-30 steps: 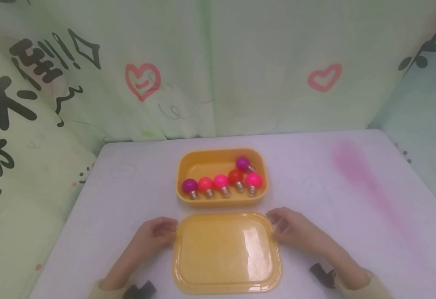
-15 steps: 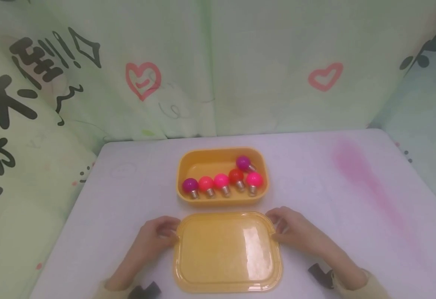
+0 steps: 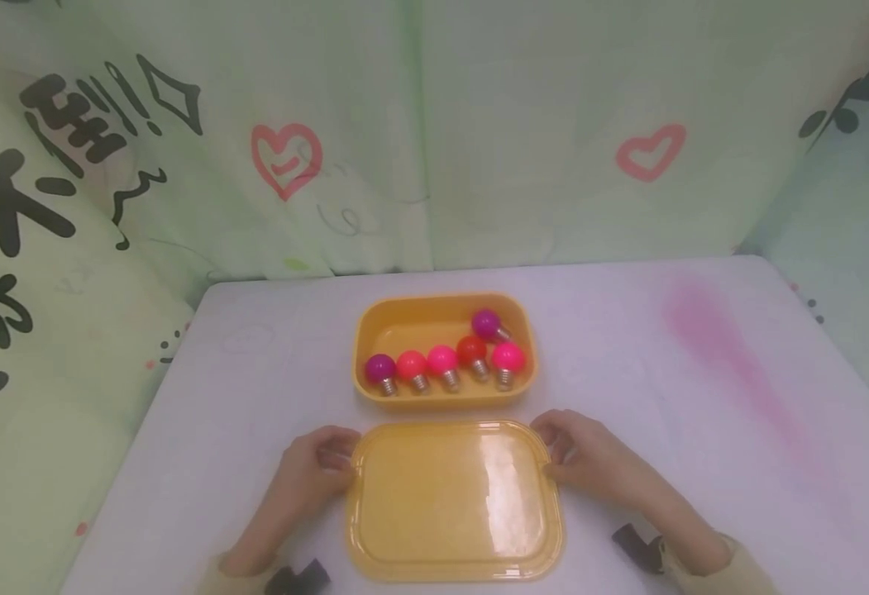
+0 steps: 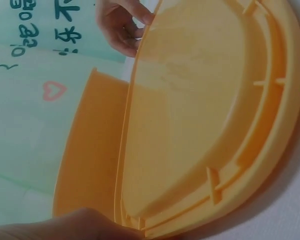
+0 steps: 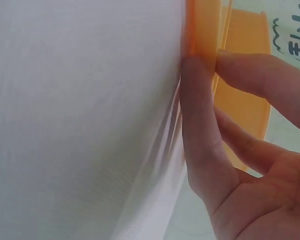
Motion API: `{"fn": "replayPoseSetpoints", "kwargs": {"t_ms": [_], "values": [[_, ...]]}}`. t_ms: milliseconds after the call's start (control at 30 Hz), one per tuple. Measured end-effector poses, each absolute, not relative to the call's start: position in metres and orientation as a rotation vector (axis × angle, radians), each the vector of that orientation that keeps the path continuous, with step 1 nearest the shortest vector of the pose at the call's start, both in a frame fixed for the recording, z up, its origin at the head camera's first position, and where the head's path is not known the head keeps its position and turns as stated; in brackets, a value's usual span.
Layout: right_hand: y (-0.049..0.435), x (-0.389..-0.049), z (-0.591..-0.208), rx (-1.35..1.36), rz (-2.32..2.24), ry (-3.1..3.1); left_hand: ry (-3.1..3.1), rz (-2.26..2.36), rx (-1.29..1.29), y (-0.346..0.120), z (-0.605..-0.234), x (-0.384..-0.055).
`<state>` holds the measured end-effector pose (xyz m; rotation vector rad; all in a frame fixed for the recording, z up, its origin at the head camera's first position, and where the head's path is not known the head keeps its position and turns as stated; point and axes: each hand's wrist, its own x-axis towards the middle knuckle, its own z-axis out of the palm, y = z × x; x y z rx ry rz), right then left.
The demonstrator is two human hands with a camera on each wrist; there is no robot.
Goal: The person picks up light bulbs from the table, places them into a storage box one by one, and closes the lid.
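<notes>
A translucent yellow lid (image 3: 427,504) lies close over the table, with my hands at its two short sides. My left hand (image 3: 311,471) pinches its left edge, thumb at the rim and fingers bent behind the upper left corner. On the right side, my right hand (image 3: 590,463) pinches the edge between thumb (image 5: 197,130) and a fingertip. Just beyond the lid stands a yellow box (image 3: 445,404), uncovered. Several small round light bulbs lie in it: a row along the near wall, including a red bulb (image 3: 472,350), and a purple bulb (image 3: 485,322) farther back.
The table has a whitish cover with a pink stain (image 3: 709,322) at right. Pale green curtains (image 3: 516,165) with hearts and black writing hang behind and at both sides. Black wrist straps (image 3: 298,578) show near both sleeves.
My left hand has shifted slightly right, its fingertips now closer in on the lid's left edge. The right hand, lid, box and bulbs hardly differ.
</notes>
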<state>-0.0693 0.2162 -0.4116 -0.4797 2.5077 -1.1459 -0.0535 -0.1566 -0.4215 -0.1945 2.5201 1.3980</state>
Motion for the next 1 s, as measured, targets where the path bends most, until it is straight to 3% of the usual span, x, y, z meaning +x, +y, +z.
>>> {"fn": "replayPoseSetpoints", "kwargs": {"t_ms": [600,1000], "values": [[0.226,-0.077,-0.414,-0.507,-1.316,2.355,2.357,1.526,-0.412,-0.168,-0.425,-0.056],[0.232,-0.08,-0.412,-0.379,-1.413,2.215,2.25,1.643,-0.394,-0.17,-0.425,-0.058]]}}
